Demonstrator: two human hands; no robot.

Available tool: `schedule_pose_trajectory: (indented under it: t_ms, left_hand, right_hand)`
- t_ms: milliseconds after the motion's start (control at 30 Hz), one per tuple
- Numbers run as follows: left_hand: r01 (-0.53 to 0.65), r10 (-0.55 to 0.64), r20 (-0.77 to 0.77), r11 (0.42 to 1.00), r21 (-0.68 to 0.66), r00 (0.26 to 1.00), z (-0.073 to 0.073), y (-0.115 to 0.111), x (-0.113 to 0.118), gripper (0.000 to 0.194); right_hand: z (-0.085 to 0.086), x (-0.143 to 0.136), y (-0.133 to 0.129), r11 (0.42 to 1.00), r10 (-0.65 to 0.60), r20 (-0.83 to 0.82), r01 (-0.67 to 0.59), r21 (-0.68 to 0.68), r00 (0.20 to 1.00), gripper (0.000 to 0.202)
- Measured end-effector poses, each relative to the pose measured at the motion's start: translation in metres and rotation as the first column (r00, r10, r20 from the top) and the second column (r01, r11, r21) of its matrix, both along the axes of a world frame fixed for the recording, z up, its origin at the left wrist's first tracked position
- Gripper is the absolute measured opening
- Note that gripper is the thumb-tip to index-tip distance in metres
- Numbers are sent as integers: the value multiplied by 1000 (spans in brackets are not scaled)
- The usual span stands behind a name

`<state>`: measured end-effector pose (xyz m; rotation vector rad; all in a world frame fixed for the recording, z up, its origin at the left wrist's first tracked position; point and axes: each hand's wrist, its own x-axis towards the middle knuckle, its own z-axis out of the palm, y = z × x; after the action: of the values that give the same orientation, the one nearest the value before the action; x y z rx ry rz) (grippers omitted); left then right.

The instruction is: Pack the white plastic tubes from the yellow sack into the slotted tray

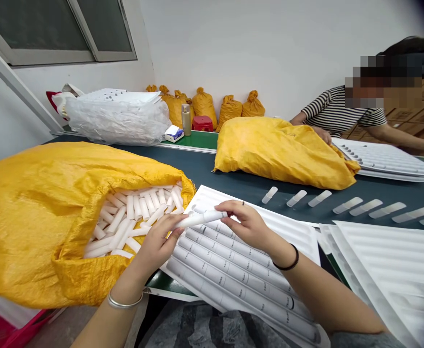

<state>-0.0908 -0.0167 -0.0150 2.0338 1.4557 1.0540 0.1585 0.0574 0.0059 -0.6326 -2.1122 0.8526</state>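
Observation:
A slim white plastic tube is held level between my two hands, over the far left corner of a white ridged tray. My left hand is closed on its left end. My right hand pinches the right end between thumb and fingers. Below, printed white tubes lie in slanting rows in the tray, partly covered by my right forearm. Beside my left hand, an open yellow sack shows many plain white tubes inside.
Translucent short tubes lie in a row on the dark belt. Stacked white trays stand at right. Across the belt, a co-worker in a striped sleeve touches another yellow sack. A plastic-wrapped stack sits at back left.

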Motion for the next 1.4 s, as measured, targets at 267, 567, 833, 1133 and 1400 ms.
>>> schedule_pose_trajectory:
  t_ms: [267, 567, 833, 1133, 1400]
  left_hand:
    - [14, -7, 63, 994, -110, 998, 14, -13, 8, 33]
    - [-24, 102, -173, 915, 404, 980, 16, -16, 24, 45]
    - [16, 151, -228, 802, 597, 962, 22, -17, 30, 58]
    - [43, 87, -231, 861, 506, 969, 13, -18, 37, 55]
    - [-24, 89, -517, 991, 131, 851, -21, -10, -2, 57]
  right_hand:
    - [10, 12, -2, 981, 32, 71, -45, 188, 997, 28]
    - [14, 10, -12, 993, -81, 92, 89, -82, 992, 25]
    - [14, 8, -19, 859, -33, -49, 3, -512, 998, 32]
    - [8, 2, -29, 727, -20, -67, -31, -686, 998, 36]
    - [-26, 6, 8, 976, -106, 608, 198, -87, 787, 26]
